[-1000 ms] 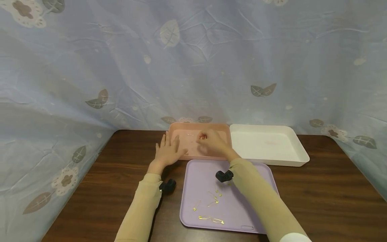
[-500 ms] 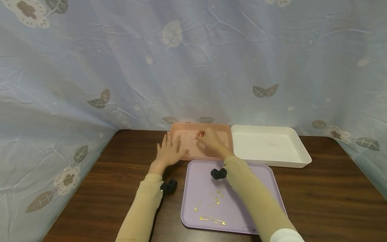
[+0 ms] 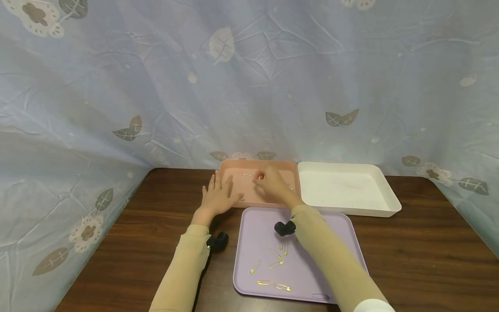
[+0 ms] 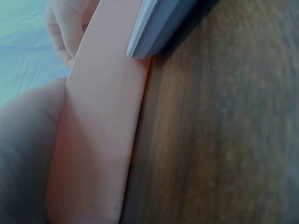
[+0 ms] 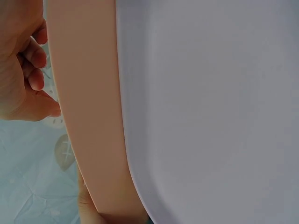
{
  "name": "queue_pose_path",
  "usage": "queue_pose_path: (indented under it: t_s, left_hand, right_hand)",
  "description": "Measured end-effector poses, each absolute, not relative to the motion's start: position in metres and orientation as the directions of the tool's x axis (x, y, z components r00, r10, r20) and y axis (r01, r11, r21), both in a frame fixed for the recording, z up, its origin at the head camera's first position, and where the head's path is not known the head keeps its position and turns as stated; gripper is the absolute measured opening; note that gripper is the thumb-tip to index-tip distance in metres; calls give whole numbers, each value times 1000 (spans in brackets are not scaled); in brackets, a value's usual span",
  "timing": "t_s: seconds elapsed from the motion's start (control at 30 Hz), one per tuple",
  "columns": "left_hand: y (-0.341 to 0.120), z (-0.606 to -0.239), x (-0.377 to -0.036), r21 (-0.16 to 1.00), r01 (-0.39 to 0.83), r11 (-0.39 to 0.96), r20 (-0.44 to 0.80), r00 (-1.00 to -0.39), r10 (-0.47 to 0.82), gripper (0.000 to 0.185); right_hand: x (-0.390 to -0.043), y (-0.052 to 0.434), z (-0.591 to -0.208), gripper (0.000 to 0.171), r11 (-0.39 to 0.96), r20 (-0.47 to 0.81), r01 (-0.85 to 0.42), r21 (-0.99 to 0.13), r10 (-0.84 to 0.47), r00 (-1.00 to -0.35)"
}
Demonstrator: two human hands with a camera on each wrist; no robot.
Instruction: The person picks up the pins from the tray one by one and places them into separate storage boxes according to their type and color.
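A pink tray [image 3: 273,167] lies at the back of the table, with a few small silver safety pins [image 3: 246,175] in it. My left hand [image 3: 216,197] rests flat on its left edge [image 4: 103,130], fingers straight. My right hand [image 3: 269,182] hovers over the middle of this tray, its fingers [image 5: 35,56] curled in towards the thumb. No pin shows between them; anything that small is too fine to make out. In front lies a purple tray [image 3: 335,242] with several gold safety pins [image 3: 274,256] near its lower left.
To the right of the pink tray stands a white tray [image 3: 383,203], apparently with nothing in it. The dark wooden table [image 3: 421,251] is walled by a pale blue leaf-print curtain [image 3: 249,86] at the back and both sides. Black wrist cameras [image 3: 217,240] sit on both forearms.
My right hand stayed over the pink tray, shifting slightly left and back, fingers still curled. The left hand has not moved.
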State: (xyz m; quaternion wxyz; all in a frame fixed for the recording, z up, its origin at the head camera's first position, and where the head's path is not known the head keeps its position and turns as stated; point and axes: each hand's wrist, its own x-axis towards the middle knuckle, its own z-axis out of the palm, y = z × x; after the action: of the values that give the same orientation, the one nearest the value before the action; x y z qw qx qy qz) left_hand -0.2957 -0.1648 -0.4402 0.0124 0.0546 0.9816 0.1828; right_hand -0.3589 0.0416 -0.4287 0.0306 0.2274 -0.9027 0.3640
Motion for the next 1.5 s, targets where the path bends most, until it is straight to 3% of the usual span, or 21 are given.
queue_pose_path:
  t_s: [0.63, 0.93, 1.5]
  left_hand:
    - [-165, -442, -295, 350, 94, 932, -26, -994, 111, 84]
    - [-165, -442, -296, 371, 95, 924, -32, -993, 115, 85]
    - [-165, -441, -297, 384, 103, 918, -26, -992, 122, 85]
  right_hand:
    - [-328, 66, -409, 9, 632, 300, -529, -565, -440, -846]
    - [-311, 87, -395, 8, 565, 393, -627, -536, -489, -778]
    - [-262, 135, -395, 10, 582, 422, -569, -582, -382, -822]
